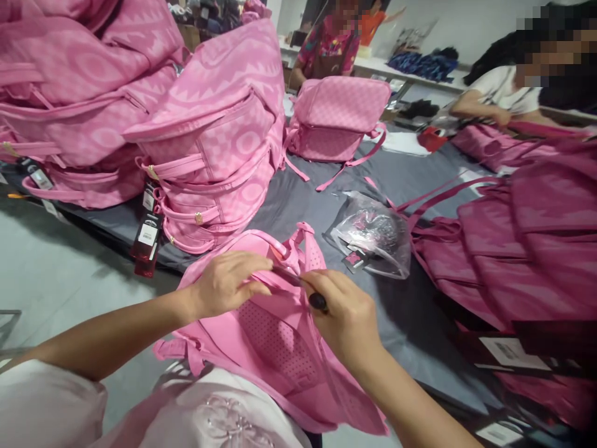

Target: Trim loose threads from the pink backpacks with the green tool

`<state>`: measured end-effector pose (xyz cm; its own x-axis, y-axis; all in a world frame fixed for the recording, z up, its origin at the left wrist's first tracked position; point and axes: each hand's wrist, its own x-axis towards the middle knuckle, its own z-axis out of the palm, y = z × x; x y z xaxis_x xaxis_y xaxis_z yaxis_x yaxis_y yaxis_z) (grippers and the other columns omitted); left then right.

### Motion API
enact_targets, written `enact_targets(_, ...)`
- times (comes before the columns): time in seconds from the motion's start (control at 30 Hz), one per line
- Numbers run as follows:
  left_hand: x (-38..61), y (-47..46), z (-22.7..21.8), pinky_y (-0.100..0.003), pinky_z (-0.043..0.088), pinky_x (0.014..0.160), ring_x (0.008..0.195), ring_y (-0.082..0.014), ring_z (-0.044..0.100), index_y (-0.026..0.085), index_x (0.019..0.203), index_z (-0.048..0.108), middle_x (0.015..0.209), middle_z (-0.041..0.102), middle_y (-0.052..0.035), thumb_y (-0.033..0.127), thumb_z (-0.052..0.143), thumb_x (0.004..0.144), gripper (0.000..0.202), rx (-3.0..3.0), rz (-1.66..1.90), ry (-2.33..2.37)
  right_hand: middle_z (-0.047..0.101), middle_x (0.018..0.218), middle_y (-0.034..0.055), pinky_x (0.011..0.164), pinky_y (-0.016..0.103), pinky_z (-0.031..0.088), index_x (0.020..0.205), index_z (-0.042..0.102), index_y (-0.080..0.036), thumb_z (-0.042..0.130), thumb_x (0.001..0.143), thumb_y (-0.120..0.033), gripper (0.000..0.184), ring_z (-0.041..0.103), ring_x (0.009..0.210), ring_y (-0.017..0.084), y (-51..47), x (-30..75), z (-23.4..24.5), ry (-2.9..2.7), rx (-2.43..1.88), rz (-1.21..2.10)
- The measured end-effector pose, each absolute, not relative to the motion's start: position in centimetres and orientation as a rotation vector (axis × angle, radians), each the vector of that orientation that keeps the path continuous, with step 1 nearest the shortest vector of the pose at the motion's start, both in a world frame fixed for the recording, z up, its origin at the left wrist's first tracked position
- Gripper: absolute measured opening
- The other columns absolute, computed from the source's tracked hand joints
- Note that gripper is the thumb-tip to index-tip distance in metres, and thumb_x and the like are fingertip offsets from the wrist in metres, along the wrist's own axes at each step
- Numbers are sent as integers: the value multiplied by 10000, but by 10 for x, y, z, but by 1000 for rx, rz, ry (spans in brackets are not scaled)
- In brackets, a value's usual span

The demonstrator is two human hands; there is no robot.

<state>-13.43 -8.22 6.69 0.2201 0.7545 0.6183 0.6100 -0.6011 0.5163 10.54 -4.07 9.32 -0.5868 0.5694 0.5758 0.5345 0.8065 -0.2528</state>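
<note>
A pink backpack leans across my lap against the table edge, its dotted mesh back panel facing me. My left hand is on its upper part, fingers curved over the fabric near the top handle and thumb below. My right hand is closed around a thin tool with a black handle. The tool's narrow metal shaft points left, towards my left fingertips, just under the base of the top handle. Its exact tip is hard to make out.
Stacked pink backpacks with hang tags stand left; darker pink ones are piled right. A clear plastic bag lies on the grey-covered table. Beyond it are another backpack and people at work.
</note>
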Motion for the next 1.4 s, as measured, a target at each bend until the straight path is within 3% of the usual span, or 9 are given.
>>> enact_targets(0.1,-164,-92,50,-430,484,1115,1303,-247,576,161,1358,533,1365,624,-164,506,555,971,518,2084,1259,1747,752,818,13,635,253,511,912,688,-209,531,883,-74,208,716,721,171,-29,100,77,-2278,-905,300)
enact_targets(0.23,-189,-102,15,-484,455,1145,1379,-299,514,164,1486,403,1497,514,-165,553,615,910,727,1846,862,1899,782,855,16,645,236,450,948,738,-225,557,807,-22,307,736,783,179,-21,76,66,-2583,-1152,513)
enact_targets(0.43,-184,-100,-16,-412,496,1110,1288,-287,609,179,1390,522,1377,635,-125,476,703,863,632,1798,796,1938,774,833,70,594,284,346,937,750,-211,560,912,-154,200,733,795,225,-10,34,68,-3110,-1247,427)
enact_targets(0.67,-188,-98,-16,-424,512,1081,1267,-301,622,146,1389,525,1363,641,-143,462,689,871,629,1822,805,1896,769,945,112,625,284,396,1077,709,-171,510,945,-127,242,736,850,250,-11,23,79,-3197,-1241,281)
enact_targets(0.9,-191,-98,-14,-455,520,1036,1211,-322,650,149,1393,520,1323,664,-139,421,642,851,618,1735,762,1866,771,953,92,625,277,427,1068,700,-180,441,1041,-378,327,733,850,218,-12,-17,84,-3100,-1055,382)
enact_targets(1.07,-188,-101,0,-452,498,1034,1212,-329,641,162,1404,511,1330,661,-132,470,617,850,643,1630,705,1883,766,997,130,707,289,478,1068,716,-148,569,957,-163,185,732,950,255,-16,4,94,-3158,-1121,343)
enact_targets(1.2,-182,-96,9,-455,438,1117,1344,-337,549,177,1488,438,1482,550,-127,521,692,804,807,1578,696,1856,762,848,137,684,285,492,940,731,-129,573,861,19,230,751,847,260,-28,67,102,-3167,-1505,275)
enact_targets(1.3,-168,-90,27,-425,481,1062,1267,-325,612,207,1403,554,1381,643,-85,475,712,802,677,1661,652,1737,762,877,143,651,292,483,1018,709,-121,513,893,-5,260,748,801,258,-53,116,107,-3012,-1807,179)
enact_targets(1.4,-138,-87,65,-390,528,970,1139,-312,686,202,1259,665,1235,726,-80,437,716,821,500,1812,641,1667,737,784,71,602,242,457,961,709,-152,537,893,-121,188,703,710,192,-89,160,106,-2657,-1986,662)
